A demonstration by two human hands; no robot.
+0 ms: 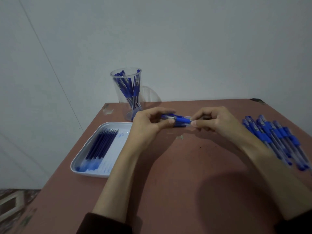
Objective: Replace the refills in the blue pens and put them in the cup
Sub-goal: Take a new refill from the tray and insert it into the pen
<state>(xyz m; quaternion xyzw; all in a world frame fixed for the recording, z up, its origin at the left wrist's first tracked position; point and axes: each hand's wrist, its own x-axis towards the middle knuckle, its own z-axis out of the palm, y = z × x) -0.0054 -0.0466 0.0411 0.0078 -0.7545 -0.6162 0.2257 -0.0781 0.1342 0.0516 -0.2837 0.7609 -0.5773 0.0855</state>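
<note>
Blue pen (pixel 180 119) crosswise, its ends in left hand (pixel 148 126) and right hand (pixel 218 123) pinches.

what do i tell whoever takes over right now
Left hand: grips one end of a pen above the table.
Right hand: pinches the other end.
Cup, back left: several pens already inside.
Tray, left: refills lie in it.
Pile, right: more pens, probably still to do.
Left: finish this pen, put it in the cup, then likely work through the pile.
</note>
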